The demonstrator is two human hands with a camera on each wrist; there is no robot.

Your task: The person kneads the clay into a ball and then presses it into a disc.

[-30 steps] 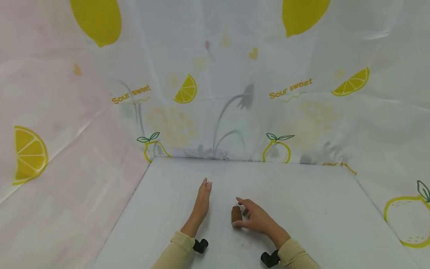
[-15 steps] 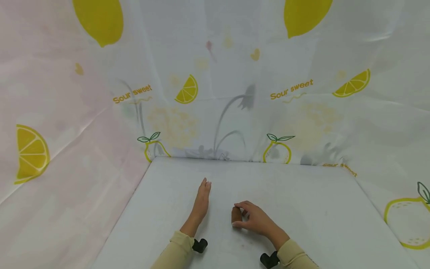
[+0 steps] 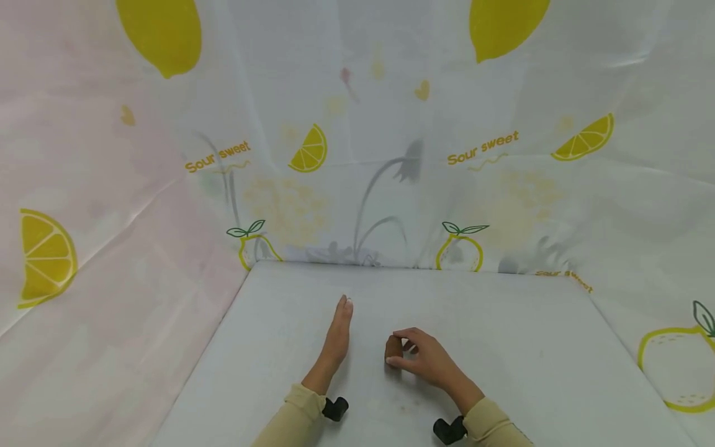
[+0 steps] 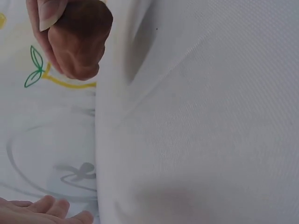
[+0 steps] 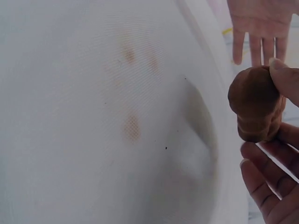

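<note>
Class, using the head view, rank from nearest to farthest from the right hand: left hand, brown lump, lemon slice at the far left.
1. Brown lump, pinched in the right hand.
2. Left hand, left of the lump.
3. Lemon slice, printed near the picture's left edge.

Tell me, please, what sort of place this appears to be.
Probably a screened-off work booth: lemon-printed sheets rise on three sides of a white table, and the right hand holds a brown lump over it.
</note>
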